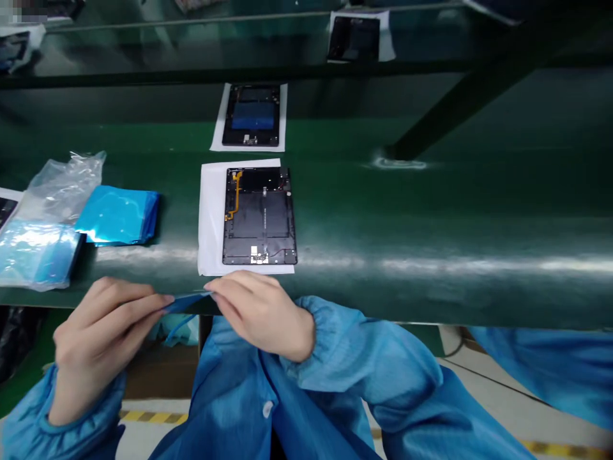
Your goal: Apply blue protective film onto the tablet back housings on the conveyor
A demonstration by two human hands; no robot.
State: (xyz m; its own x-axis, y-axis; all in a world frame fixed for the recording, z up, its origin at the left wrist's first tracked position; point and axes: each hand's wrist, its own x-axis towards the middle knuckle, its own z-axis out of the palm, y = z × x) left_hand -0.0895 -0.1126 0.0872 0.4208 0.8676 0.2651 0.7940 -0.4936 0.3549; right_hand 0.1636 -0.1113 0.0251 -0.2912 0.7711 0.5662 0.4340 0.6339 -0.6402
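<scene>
Got thin blue film tip-pinched btwn L hand (on its left end) and R hand (on its right end), light grasp, w/ no clench or release on either side. Held almost edge-on at near edge of green bench, just near of tablet housing and white sheet, so can't tell if one ply or two. Prob peeling or spreading, can't say which. To do it well: pinch at edges/corners only, no prints mid-film. Pull w/ even, light tension L vs R; don't yank, else risk creases. If splitting plies, start at one corner, go slow + low angle, and turn any sticky face (can't see one) away from skin and L sleeve. Work on near side, clear of housing; mind orange flex at left and connector at near end: exposed, prob easy to snag. Don't drag R hand over sheet, could shift it. Don't brush blue stack or clear bag at left either. For ref, look at far unit w/ blue patch across its middle, roughly square to edges. Check for dust + wrinkles before laying anything down.
</scene>
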